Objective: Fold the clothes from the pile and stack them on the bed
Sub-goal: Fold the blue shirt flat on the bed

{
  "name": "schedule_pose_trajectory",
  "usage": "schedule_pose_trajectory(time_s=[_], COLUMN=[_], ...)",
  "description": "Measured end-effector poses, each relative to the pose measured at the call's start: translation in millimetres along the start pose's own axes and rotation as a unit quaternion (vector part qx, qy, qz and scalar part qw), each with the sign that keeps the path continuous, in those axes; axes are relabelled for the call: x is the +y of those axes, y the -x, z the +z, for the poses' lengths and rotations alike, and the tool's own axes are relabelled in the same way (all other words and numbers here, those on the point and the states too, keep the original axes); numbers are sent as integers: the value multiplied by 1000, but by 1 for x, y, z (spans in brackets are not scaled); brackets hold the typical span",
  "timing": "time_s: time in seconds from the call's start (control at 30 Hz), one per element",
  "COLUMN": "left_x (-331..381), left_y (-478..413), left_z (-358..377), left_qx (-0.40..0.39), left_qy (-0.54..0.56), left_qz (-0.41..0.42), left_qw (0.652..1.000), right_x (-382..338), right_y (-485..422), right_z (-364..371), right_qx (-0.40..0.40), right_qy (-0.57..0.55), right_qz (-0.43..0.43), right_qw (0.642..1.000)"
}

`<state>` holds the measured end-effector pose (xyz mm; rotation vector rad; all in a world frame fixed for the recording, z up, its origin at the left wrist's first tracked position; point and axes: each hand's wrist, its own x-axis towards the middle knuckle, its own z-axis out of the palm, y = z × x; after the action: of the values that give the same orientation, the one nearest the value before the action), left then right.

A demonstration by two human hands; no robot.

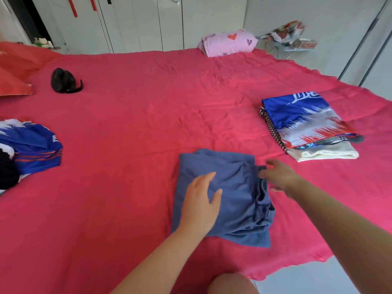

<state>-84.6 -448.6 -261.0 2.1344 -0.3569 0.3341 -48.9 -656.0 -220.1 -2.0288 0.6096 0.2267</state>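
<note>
A folded blue-grey garment [233,200] lies on the pink bed [127,134] near its front edge. My left hand [200,203] rests flat on the garment's left half, fingers straight. At the garment's right edge my right hand [280,177] is blurred, fingers spread and touching the fabric by the waistband. To the right sits a stack of folded clothes [307,128] with a blue, white and red jersey on top. An unfolded pile of clothes [27,149], mostly blue with some black and white, lies at the bed's left edge.
A pink rolled item with hearts [228,43] sits at the far edge of the bed. A black cap [63,81] lies far left, beside red pillows [14,68]. White wardrobe doors [137,22] stand behind. A knee [231,283] shows at the bottom.
</note>
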Motion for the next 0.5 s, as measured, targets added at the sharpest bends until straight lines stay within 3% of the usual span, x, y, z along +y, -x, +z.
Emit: schedule_pose_trajectory(time_s=[0.1, 0.23, 0.4, 0.5], left_x=[-18, -32, -46, -52], left_y=[-8, -16, -16, -16], left_z=[-6, -13, -6, -2], left_qx=[-16, -78, -208, -217], left_qy=[-116, -210, -282, -292], left_qz=[-38, -87, -138, -153], left_qw=[992, 971, 926, 919], right_x=[21, 31, 51, 60], right_y=[-3, -3, 0, -4], right_z=[3, 36, 64, 60], right_qx=[120, 121, 57, 36], right_qy=[144, 269, 462, 427], right_qz=[-80, -260, -225, -235], right_qw=[979, 919, 856, 872])
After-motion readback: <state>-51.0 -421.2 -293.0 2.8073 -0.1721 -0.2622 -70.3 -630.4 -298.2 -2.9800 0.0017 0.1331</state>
